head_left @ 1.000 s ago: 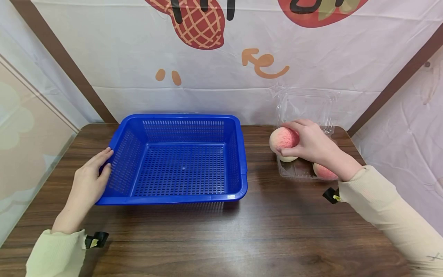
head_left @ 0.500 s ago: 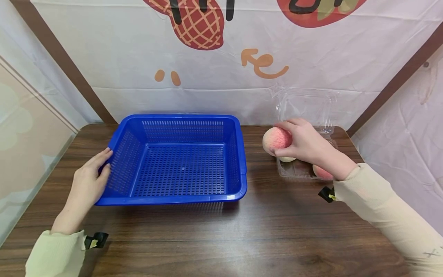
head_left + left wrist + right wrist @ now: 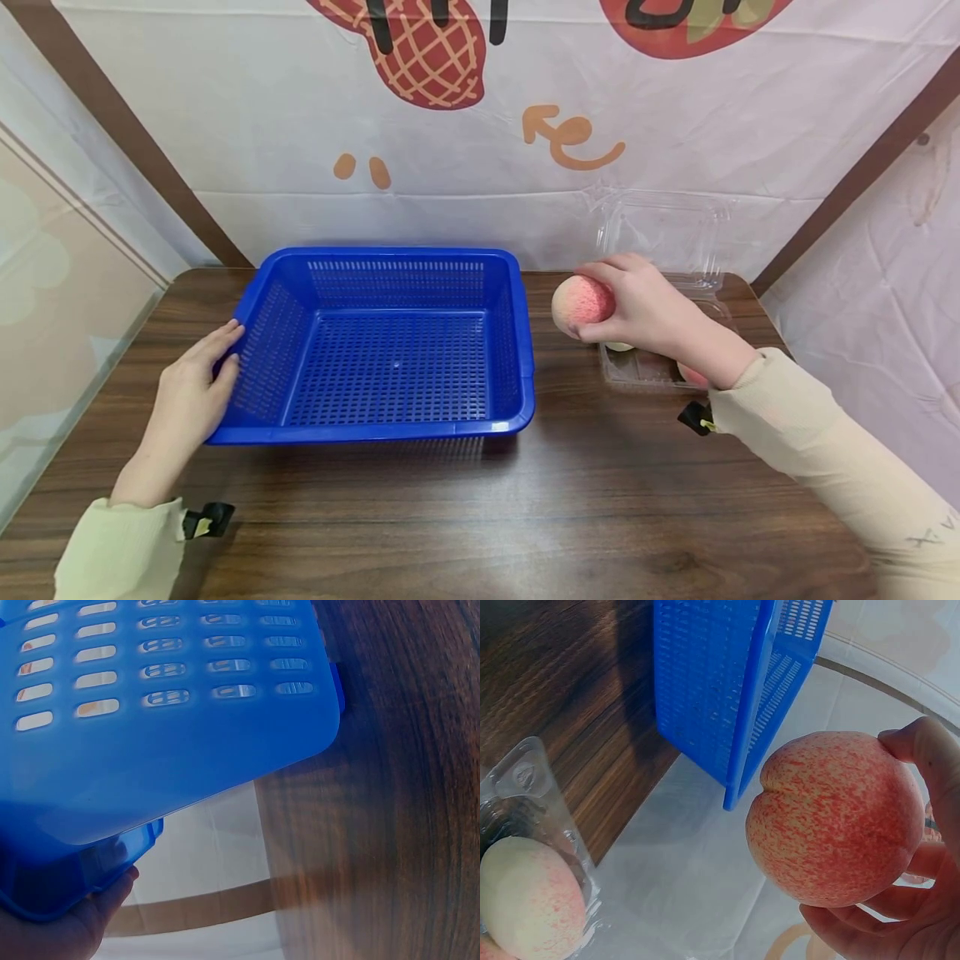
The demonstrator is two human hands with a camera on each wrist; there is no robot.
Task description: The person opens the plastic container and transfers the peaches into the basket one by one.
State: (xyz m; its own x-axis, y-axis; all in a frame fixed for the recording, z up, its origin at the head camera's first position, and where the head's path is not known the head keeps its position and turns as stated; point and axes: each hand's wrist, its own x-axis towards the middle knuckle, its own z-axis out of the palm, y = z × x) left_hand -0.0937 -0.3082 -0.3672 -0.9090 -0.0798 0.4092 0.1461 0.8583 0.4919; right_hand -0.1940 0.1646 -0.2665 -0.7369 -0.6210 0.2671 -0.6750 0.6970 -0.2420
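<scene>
Pale sleeves (image 3: pixel 817 437), black wrist cameras (image 3: pixel 217 518)

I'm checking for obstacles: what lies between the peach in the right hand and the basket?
In the head view, nothing but a narrow strip of bare tabletop shows between the peach and the basket.

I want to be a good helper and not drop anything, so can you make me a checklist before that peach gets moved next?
1. Peach held properly: ok. The right hand has fingers and thumb around it.
2. Peach over the blue basket: not ok. It is beside the basket's right rim.
3. Left hand on the basket: ok. It touches the left rim.
4. Left hand's hold firm: cannot tell from these views.
5. Lid of the clear box open: ok. It stands up at the back.
6. Number of other peaches in the box: cannot tell. Part is hidden.
</scene>
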